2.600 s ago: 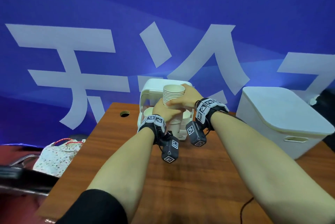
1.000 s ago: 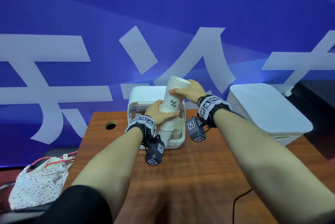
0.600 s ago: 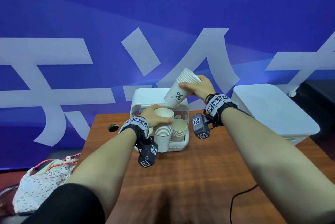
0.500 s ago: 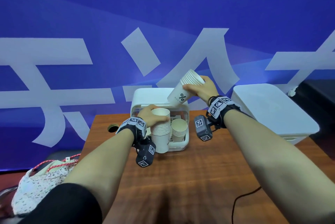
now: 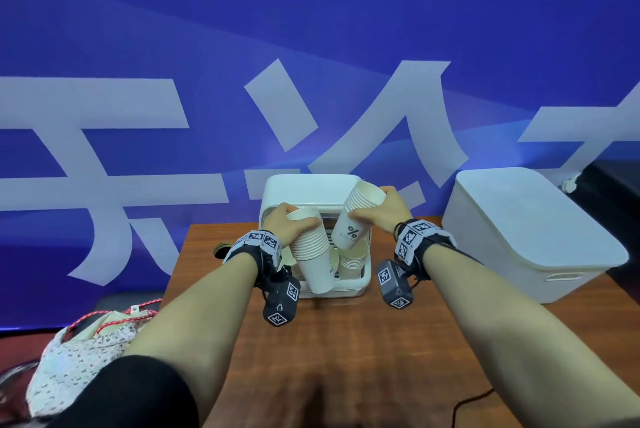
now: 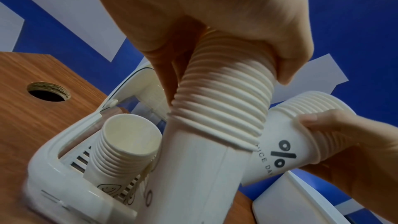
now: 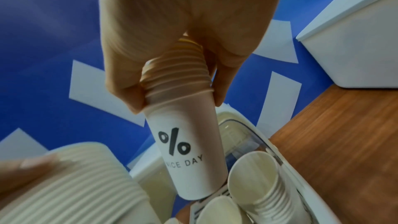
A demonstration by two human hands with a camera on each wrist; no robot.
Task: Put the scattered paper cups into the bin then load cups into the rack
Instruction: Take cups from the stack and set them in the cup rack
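Note:
My left hand (image 5: 284, 223) grips a tall stack of white paper cups (image 5: 311, 254) by its rims, tilted, its base low over the front of the white rack (image 5: 346, 290). My right hand (image 5: 384, 211) grips a second stack (image 5: 356, 219) marked "% NICE DAY", tilted over the rack's right side. In the left wrist view the left stack (image 6: 215, 125) stands beside another stack (image 6: 127, 144) that sits in the rack (image 6: 53, 173). In the right wrist view the printed stack (image 7: 185, 144) hangs just above more stacked cups (image 7: 258, 181) in the rack.
A white lidded bin (image 5: 526, 230) stands shut to the right of the rack on the wooden table (image 5: 346, 351). A cable hole (image 5: 219, 252) lies at the table's back left. A black cable (image 5: 467, 403) trails at the front right. A floral bag (image 5: 79, 355) lies off the left edge.
One tall stack has been split in two. The right hand lifted the upper part away to the right and lowered it toward the rack; the left hand keeps the lower part, now tilted.

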